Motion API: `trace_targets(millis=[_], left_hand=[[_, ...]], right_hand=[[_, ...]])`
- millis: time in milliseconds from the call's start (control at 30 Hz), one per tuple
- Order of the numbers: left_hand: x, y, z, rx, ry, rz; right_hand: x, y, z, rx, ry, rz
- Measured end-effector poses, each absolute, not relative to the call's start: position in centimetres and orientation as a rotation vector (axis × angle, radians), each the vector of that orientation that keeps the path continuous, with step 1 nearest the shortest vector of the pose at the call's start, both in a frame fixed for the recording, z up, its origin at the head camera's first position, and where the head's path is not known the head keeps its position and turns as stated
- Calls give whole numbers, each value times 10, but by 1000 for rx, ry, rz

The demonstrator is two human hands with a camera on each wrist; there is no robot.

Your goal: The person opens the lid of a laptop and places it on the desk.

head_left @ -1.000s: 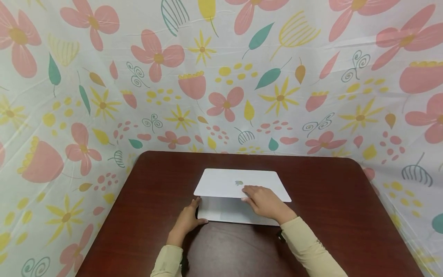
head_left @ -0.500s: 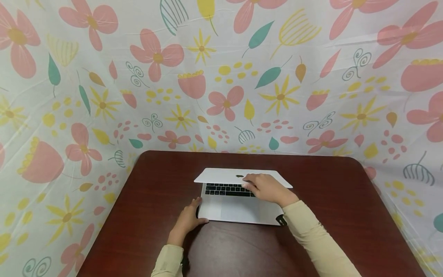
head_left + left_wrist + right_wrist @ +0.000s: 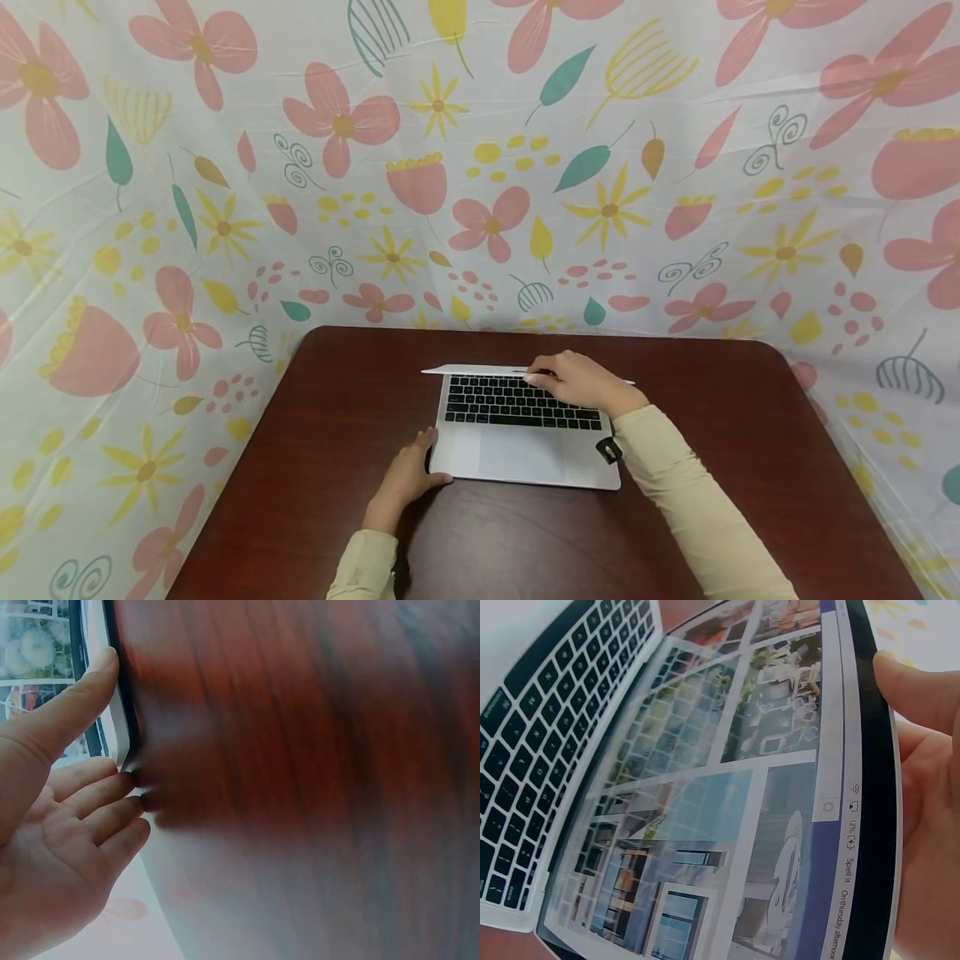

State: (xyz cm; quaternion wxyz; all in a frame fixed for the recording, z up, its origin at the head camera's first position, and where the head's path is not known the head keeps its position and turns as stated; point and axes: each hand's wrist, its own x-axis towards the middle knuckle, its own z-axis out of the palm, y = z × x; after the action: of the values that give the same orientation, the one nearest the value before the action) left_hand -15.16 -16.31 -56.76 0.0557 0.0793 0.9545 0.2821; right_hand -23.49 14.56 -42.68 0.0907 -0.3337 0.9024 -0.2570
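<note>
Laptop lid edge (image 3: 881, 817) w/in R grip (image 3: 583, 383)

Right hand (image 3: 583, 385) hides upper right of keyboard (image 3: 489, 398) in head view, right wrist view's edge crops it, table (image 3: 300, 735) blurred in left wrist view.

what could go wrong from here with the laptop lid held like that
The lid might drop back toward the keyboard if the right hand, which grips its edge, slips.
The right thumb rests at the black border, so it could smudge the screen.
The left hand touches just one corner of the base, so the base might slide on the table if the lid is pushed hard.
</note>
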Motion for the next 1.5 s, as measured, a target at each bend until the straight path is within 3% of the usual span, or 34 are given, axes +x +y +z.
trace_targets(millis=[867,1500], left_hand=[[-152,-161,-567,238,2902,842],[-152,-162,-566,241,2912,822]], right_hand=[[-284,138,-397,-702,2796,-703],[-302,128,-400,-600,3099,-563]])
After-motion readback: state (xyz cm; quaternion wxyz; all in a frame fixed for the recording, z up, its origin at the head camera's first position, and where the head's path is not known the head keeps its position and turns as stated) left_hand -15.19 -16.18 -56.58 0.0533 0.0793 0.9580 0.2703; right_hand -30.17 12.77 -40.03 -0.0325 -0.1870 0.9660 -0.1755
